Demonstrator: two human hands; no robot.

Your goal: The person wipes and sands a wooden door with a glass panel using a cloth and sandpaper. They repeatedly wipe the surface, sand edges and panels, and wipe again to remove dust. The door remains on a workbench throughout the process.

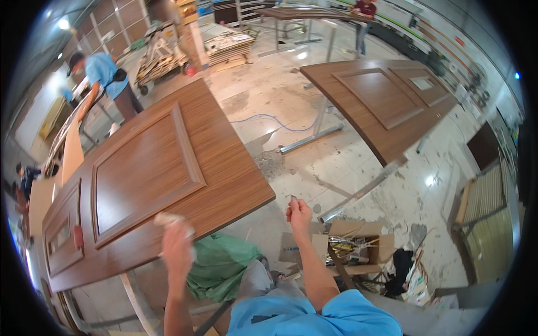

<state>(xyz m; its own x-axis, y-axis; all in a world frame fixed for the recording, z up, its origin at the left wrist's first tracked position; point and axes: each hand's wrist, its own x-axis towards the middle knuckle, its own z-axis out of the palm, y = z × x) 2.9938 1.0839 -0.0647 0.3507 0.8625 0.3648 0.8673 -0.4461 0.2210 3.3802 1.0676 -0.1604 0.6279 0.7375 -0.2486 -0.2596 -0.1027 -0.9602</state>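
Observation:
A large brown wood-grain door (232, 145) with raised moulding frames lies flat at my left. Over its near edge, my left hand (177, 243) is closed on a pale cloth (167, 220); both are smeared by motion. Whether the cloth touches the door I cannot tell. My right hand (298, 213) is held just off the door's right corner, its fingers pinched. A small greyish tip (291, 197) sticks out from between them, too small to name. A small red block (78, 236) rests on the door's far-left part.
A second brown door (375, 101) lies on a metal stand at the right. Below my right arm sits an open cardboard box (364, 255) of scraps. Green cloth (227, 263) hangs beneath the near door. A blue-shirted person (106, 78) works at the left; another (363, 22) stands far back.

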